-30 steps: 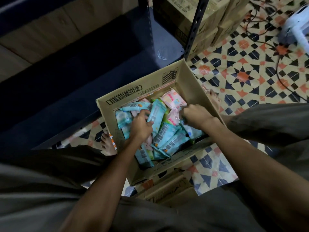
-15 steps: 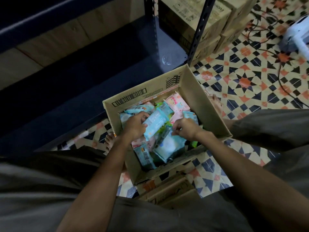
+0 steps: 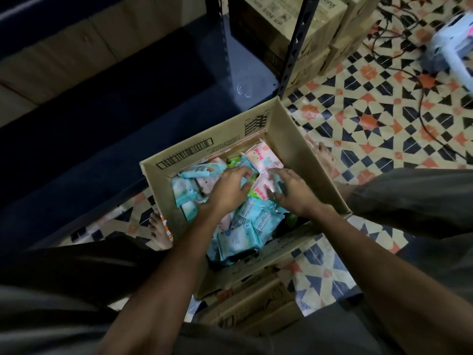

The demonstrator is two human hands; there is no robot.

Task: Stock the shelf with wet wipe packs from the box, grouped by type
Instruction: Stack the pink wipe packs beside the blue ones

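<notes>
One open box, two pink packs, many blue packs.

We saw a plain brown cardboard box printed with a black barcode. Inside it lay wet wipe packs in 3 colours: light blue packs, pale pink packs with small cartoon pictures, and bright green ones. The floor tiles showed a star pattern in cream, black and orange. The shelf beside the box was dark navy.
</notes>
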